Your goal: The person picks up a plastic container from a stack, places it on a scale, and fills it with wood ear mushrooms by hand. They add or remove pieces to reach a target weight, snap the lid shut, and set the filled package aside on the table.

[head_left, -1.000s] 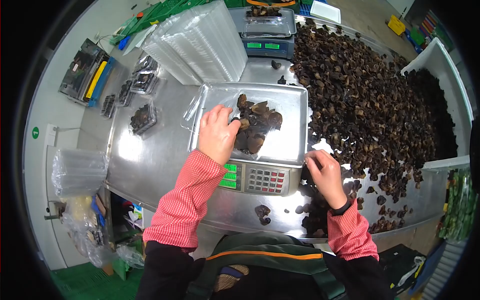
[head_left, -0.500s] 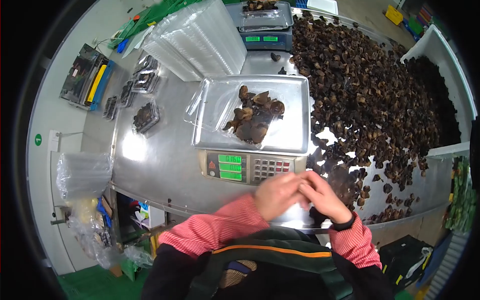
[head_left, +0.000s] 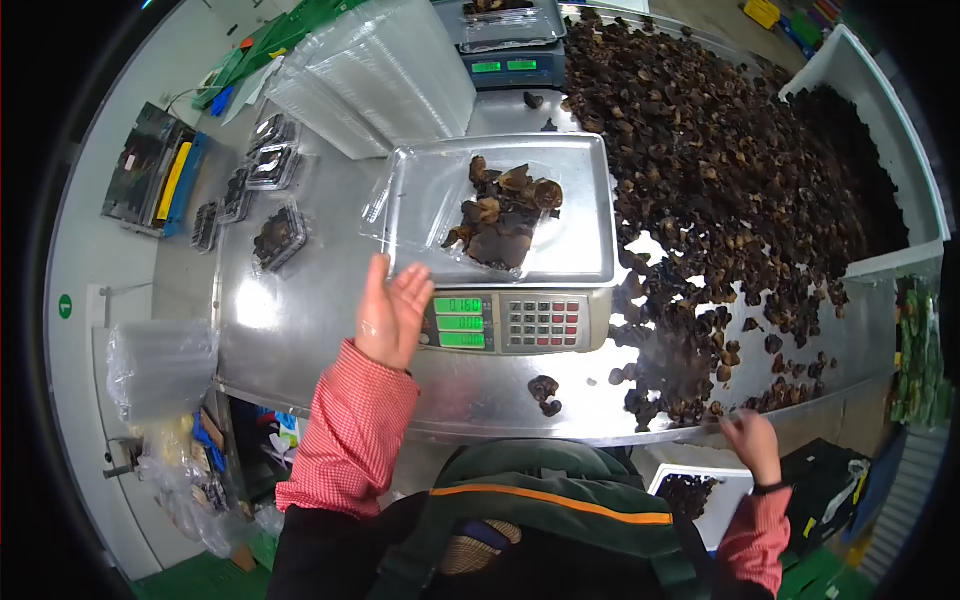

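Observation:
My left hand (head_left: 392, 312) is palm up with its fingers spread, holding nothing, just below the near left corner of the metal scale tray (head_left: 590, 220). An open clear plastic box (head_left: 435, 225) lies on that tray, with dark brown mushroom pieces (head_left: 500, 232) in its right part. The scale's display (head_left: 460, 307) is lit green beside the hand. At the table's near right edge, my right hand (head_left: 748, 436) has its fingers curled by small dark pieces; whether it pinches one is too small to tell.
A large dark mushroom heap (head_left: 700, 150) covers the table's right side, beside a white bin (head_left: 900, 110). Stacked clear boxes (head_left: 370, 75) stand behind the tray. Filled boxes (head_left: 280, 238) sit at left. A second scale (head_left: 515, 68) is at the back.
My hands were together in front of the scale and have parted. The left moved left and opened; the right moved right to the table edge. The view shifted slightly.

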The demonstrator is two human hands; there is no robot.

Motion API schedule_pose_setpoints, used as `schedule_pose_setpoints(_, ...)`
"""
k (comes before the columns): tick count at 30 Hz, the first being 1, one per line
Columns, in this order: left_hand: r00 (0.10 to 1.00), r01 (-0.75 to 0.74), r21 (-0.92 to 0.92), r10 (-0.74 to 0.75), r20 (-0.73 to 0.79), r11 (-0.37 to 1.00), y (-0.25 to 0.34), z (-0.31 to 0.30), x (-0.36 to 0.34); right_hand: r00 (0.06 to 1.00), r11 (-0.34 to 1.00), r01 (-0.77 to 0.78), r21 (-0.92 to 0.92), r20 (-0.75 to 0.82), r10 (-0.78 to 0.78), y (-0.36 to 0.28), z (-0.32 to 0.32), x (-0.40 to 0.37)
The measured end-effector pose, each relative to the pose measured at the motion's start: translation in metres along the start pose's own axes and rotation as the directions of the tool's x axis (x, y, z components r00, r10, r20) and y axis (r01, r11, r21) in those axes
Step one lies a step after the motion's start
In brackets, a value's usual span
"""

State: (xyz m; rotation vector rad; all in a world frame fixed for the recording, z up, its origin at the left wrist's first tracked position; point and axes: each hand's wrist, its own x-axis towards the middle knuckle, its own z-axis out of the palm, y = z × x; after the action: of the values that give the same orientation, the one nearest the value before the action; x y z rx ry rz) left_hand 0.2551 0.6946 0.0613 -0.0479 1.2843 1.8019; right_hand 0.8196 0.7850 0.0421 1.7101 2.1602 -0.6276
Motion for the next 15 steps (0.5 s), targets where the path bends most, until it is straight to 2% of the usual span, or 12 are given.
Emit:
schedule_pose_setpoints(2, 1.000, 0.013, -0.036, -0.014, -0.024, 0.999, 0.005, 0.003, 0.011, 0.967, 0.965, 0.225, 0.136, -0.150, -0.204, -0.091, -0.031, 0.019)
schedule_pose_setpoints(3, 0.999, 0.012, -0.034, -0.013, -0.031, 0.999, 0.006, 0.005, 0.014, 0.910, 0.911, 0.382, 0.154, -0.234, -0.342, -0.123, -0.032, 0.030)
schedule_pose_setpoints(4, 0.999, 0.010, -0.031, -0.011, -0.043, 0.999, 0.004, 0.005, 0.013, 0.804, 0.795, 0.573, 0.197, -0.322, -0.500, -0.145, -0.013, 0.046)
schedule_pose_setpoints(5, 0.999, 0.032, -0.044, -0.034, -0.033, 0.999, 0.002, 0.006, 0.012, 0.745, 0.727, 0.663, 0.176, -0.249, -0.619, -0.170, -0.002, 0.053)
schedule_pose_setpoints(7, 0.998, 0.065, -0.064, -0.066, -0.023, 0.996, 0.001, 0.006, 0.008, 0.635, 0.624, 0.771, 0.129, -0.240, -0.735, -0.215, 0.038, 0.062)
schedule_pose_setpoints(9, 0.997, 0.071, -0.116, -0.075, -0.032, 0.991, 0.000, 0.002, 0.010, 0.608, 0.608, 0.792, 0.045, -0.148, -0.780, -0.253, 0.082, 0.065)
schedule_pose_setpoints(12, 0.997, 0.062, -0.143, -0.069, -0.045, 0.988, 0.003, -0.003, 0.020, 0.620, 0.602, 0.781, 0.167, -0.089, -0.779, -0.260, 0.092, 0.073)
schedule_pose_setpoints(13, 0.996, 0.059, -0.152, -0.068, -0.055, 0.987, 0.004, -0.005, 0.025, 0.637, 0.612, 0.768, 0.188, -0.126, -0.760, -0.262, 0.085, 0.075)
schedule_pose_setpoints(15, 0.996, 0.044, -0.153, -0.055, -0.071, 0.987, 0.005, -0.005, 0.037, 0.655, 0.536, 0.680, 0.500, -0.087, -0.750, -0.261, 0.039, 0.082)
